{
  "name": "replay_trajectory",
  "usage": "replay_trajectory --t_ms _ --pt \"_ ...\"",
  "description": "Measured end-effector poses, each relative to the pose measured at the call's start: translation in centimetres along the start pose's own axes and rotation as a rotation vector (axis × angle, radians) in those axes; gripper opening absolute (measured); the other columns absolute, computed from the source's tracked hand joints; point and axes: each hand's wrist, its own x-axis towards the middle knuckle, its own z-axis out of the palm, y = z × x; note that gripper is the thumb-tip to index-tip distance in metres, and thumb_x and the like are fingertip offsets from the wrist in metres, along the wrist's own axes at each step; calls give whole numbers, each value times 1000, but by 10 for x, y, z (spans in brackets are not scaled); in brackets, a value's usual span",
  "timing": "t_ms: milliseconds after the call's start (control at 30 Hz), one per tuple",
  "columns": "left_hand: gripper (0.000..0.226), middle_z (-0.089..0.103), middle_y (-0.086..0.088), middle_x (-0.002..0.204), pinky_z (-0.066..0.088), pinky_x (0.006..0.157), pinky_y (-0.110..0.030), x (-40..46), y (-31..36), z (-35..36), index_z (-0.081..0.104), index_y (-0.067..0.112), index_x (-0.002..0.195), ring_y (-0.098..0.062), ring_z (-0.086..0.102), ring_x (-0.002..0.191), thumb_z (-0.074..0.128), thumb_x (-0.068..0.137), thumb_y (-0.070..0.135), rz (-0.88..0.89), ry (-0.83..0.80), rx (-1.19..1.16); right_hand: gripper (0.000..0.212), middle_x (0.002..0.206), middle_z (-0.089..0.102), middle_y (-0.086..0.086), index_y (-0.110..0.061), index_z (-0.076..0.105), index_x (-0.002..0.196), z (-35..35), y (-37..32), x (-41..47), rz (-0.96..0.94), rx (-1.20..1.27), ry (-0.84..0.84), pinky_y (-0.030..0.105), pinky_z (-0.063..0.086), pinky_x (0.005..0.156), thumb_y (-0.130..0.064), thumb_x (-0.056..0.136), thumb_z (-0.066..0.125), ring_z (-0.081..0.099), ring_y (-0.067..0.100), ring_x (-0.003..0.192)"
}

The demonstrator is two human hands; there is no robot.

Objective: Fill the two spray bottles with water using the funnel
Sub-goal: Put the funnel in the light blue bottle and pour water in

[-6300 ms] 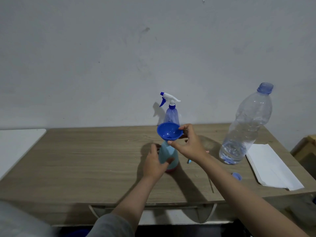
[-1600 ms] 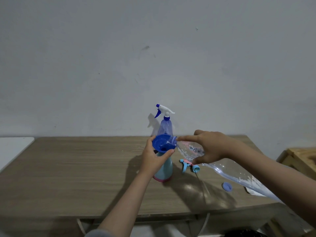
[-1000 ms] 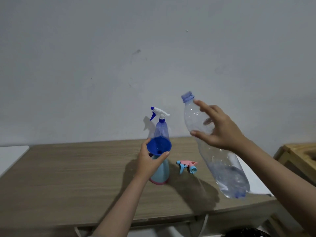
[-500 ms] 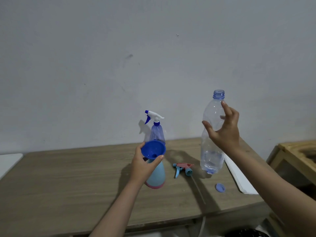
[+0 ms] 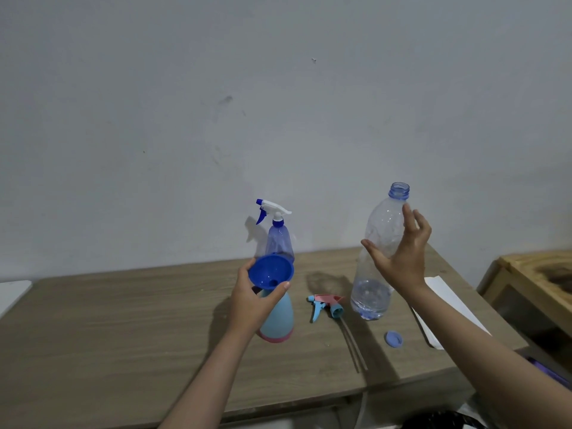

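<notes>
Left hand holds the blue funnel atop the light-blue spray bottle; right hand, fingers spread wide, beside the water bottle at three o'clock.

A wood-grain table stands against a plain grey-white wall.
The wall shows faint scuffs; a white surface adjoins at left, and what may be a wooden crate sits right.

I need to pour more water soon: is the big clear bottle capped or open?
Open. The clear bottle shows a bare threaded neck with no cap, and a loose blue cap lies on the table.
</notes>
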Motion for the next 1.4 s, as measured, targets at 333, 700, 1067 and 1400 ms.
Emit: replay_trajectory --t_ms 333,700,1067,1400 --pt "76 50 14 119 45 75 -10 -3 5 0 33 34 132 0 56 100 81 73 32 15 -17 24 42 119 52 17 -8 57 118 34 -71 -18 -473 25 -144 48 46 90 -23 80 67 48 27 113" --pt "69 54 16 112 42 67 -7 -4 -30 0 46 24 126 -8 56 105 85 68 27 -129 -32 230 84 139 42 0 -30 39 139 102 -150 -3 -190 -247 -1239 40 45 96 -57 67 74 41 23 127" --pt "67 56 9 126 49 83 -29 -3 -60 4 47 26 131 -14 56 114 75 74 48 -117 -36 500 74 113 39 -5 -43 39 135 56 -129 3 -22 -4 -965 29 48 86 -48 71 75 52 16 100" --pt "67 60 7 121 53 85 -41 -3 -73 3 51 28 124 -14 61 105 73 67 55 -18 -4 473 58 111 51 -6 -32 48 99 34 -72 -145 530 455 -419 26 51 82 -44 52 79 57 10 100"
